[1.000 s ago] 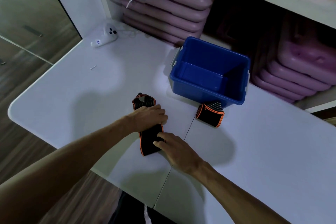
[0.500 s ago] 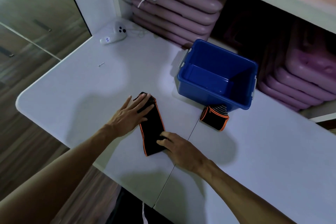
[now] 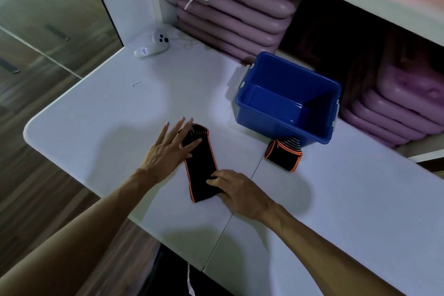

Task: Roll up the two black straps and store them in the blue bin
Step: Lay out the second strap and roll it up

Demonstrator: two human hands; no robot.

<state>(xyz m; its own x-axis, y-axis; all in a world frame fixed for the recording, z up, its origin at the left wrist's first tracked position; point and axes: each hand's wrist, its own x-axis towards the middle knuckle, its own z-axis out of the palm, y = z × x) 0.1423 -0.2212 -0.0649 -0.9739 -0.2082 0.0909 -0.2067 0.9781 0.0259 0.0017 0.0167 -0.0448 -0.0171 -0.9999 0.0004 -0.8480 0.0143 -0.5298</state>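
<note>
Since a second ago the left hand (image 3: pixel 168 149) has gone from a curled press on the flat strap (image 3: pixel 200 163) to fingers spread wide, palm laid flat over its far end. Right hand (image 3: pixel 237 191) is loosely curled with fingertips pinning the near end, not really gripping anything. That strap's stretched out on the white table (image 3: pixel 108 127), the rolled strap (image 3: pixel 283 154) sits touching the front of the blue bin (image 3: pixel 286 94), which has nothing in it yet.
</note>
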